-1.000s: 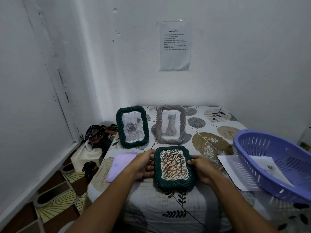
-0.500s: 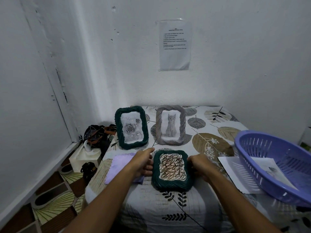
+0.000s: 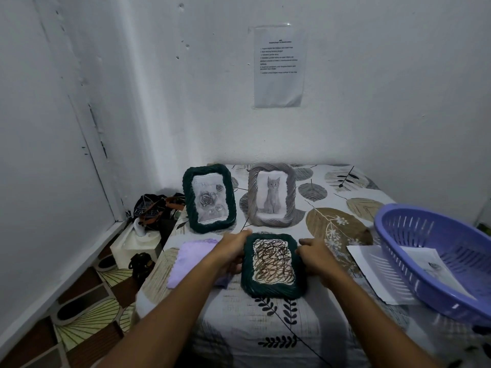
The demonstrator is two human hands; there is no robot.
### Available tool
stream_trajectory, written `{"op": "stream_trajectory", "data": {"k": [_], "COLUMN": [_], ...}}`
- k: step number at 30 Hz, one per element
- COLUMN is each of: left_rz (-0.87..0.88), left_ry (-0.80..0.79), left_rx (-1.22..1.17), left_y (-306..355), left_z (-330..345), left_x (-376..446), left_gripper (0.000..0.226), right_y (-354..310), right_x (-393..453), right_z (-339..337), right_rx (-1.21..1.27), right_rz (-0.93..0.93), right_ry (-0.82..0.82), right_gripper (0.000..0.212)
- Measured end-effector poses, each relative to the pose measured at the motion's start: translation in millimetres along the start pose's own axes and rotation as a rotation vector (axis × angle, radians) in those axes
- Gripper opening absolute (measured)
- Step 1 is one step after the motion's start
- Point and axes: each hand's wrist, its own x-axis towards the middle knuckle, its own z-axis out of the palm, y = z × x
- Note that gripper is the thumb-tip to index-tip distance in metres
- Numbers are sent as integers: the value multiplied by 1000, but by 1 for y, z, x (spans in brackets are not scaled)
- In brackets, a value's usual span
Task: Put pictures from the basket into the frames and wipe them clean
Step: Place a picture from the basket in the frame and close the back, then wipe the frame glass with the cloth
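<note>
A dark green picture frame (image 3: pixel 271 265) holding a brown scribble drawing lies face up near the front of a table covered with a leaf-print cloth (image 3: pixel 337 227). The left hand (image 3: pixel 231 252) grips the frame's left edge with curled fingers, thumb along the upper corner; the right hand (image 3: pixel 313 257) holds the right edge, its fingers bent against the rim. Under the left forearm lies a lilac wiping cloth (image 3: pixel 190 258), just beside the frame. Behind stand two upright frames: a dark green one with a rose picture (image 3: pixel 208 199) and a grey one with a kitten picture (image 3: pixel 271 195). At the right, a purple slotted basket (image 3: pixel 414 229) holds a printed picture (image 3: pixel 430 264) and rests partly on a white sheet (image 3: pixel 372 264). A printed notice (image 3: pixel 279 66) is on the wall.
</note>
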Motion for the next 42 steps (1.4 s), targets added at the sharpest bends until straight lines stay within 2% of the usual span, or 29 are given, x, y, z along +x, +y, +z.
{"op": "stream_trajectory", "data": {"k": [4, 7, 12, 16, 19, 25, 30, 37, 42], "left_rz": [0, 23, 210, 241, 210, 169, 162, 168, 166], "left_ry": [-30, -16, 171, 274, 329, 325, 333, 327, 321], "left_rx": [11, 27, 166, 229, 228, 207, 190, 170, 147], "left_y": [-1, -2, -1, -5, -13, -25, -30, -34, -35], "left_z": [-1, -5, -36, -79, -103, -117, -121, -122, -126], "left_x": [-2, -2, -13, -25, -30, -33, -30, -30, -31], "left_gripper": [26, 27, 29, 29, 29, 26, 28, 28, 29], "right_y": [1, -1, -17, -39, -54, -65, -64, -71, -71], "right_x": [-7, -11, -20, -28, -32, -18, -12, -16, -14], "right_z": [0, 2, 15, 42, 64, 96, 112, 125, 128], "right_rx": [-56, -122, -134, 108, 229, 204, 193, 325, 372], "right_rz": [-9, -30, -121, -18, 47, 157, 178, 218, 278], "right_ry": [-31, -26, 8, -212, -326, -364, -341, -329, -362], "right_gripper": [29, 41, 44, 21, 21, 18, 25, 4, 13]}}
